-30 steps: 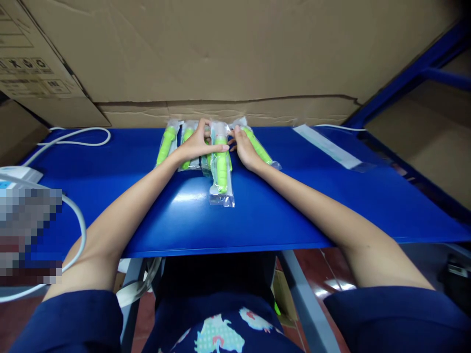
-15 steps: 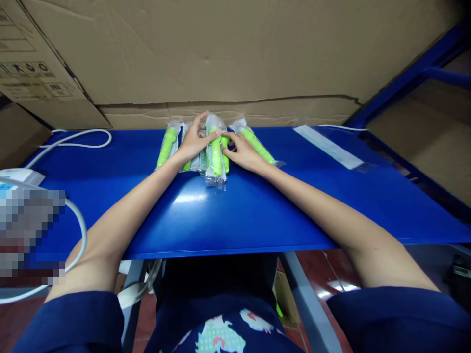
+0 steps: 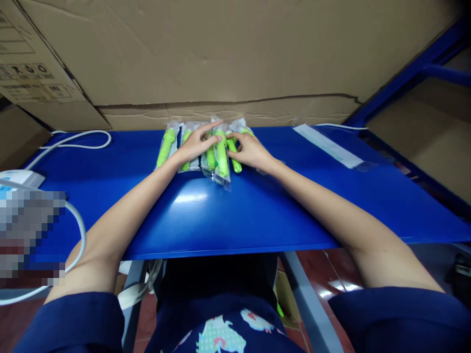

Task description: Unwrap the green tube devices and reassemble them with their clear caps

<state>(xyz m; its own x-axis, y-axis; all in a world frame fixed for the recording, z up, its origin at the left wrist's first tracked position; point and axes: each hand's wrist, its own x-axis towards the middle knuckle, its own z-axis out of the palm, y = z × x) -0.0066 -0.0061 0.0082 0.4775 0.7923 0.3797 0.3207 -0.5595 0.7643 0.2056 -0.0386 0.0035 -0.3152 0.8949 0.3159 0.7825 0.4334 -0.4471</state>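
Note:
Several bright green rod-shaped items with a collar near one end lie in clear plastic bags at the back of the blue table. My left hand [image 3: 200, 142] reaches over them, with its thumb on the bagged green rod [image 3: 222, 159] in the middle and its fingers closed about the bag's top. My right hand [image 3: 251, 151] pinches another green rod [image 3: 234, 159] just right of it; whether this one is wrapped, I cannot tell. At the left lies a bagged green rod [image 3: 166, 149], with a second bagged rod [image 3: 186, 159] partly under my left hand. My right hand partly hides one more behind it.
A flat white strip in clear film [image 3: 327, 146] lies at the right of the blue table [image 3: 228, 220]. Cardboard [image 3: 235, 54] walls off the back. A white cable [image 3: 79, 215] loops at the left beside a white power strip [image 3: 22, 179].
The middle bagged rod and the rod in my right hand have shifted a little to the right. My right hand has moved right, now covering more of the rod behind it.

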